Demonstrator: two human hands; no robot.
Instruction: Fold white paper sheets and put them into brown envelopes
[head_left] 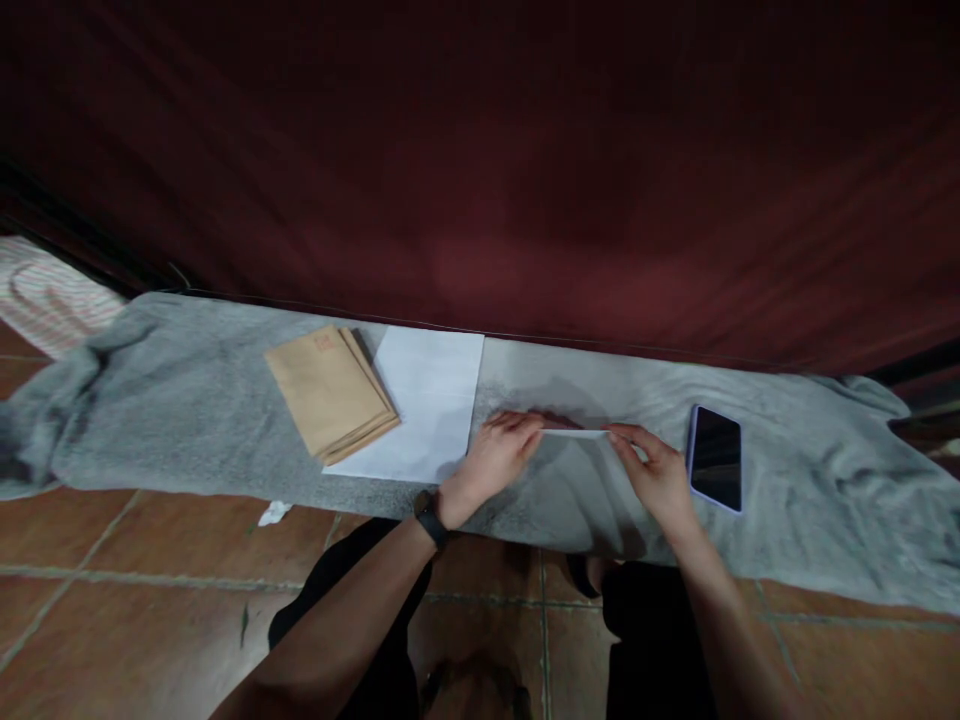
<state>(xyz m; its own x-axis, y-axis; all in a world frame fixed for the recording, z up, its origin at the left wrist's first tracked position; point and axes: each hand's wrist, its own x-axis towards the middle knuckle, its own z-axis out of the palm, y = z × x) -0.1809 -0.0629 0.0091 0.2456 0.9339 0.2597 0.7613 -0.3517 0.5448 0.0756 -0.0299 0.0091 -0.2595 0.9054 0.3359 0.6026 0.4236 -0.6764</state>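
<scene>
A narrow white piece of folded paper [574, 433], seen nearly edge-on, stretches between my two hands above the grey cloth. My left hand [501, 455] pinches its left end; a dark watch band circles that wrist. At the other end, my right hand [649, 470] grips the paper between thumb and fingers. White sheets [435, 390] lie flat just left of my left hand. Overlapping them is a small stack of brown paper envelopes [326, 390], the top one bearing a red printed mark.
A phone [716, 460] with a dark screen and pale purple edge lies right of my right hand. The grey cloth [187, 400] covers a long low surface against a dark red panel [480, 180]. A crumpled white scrap [274, 513] rests on the tiled floor [150, 620].
</scene>
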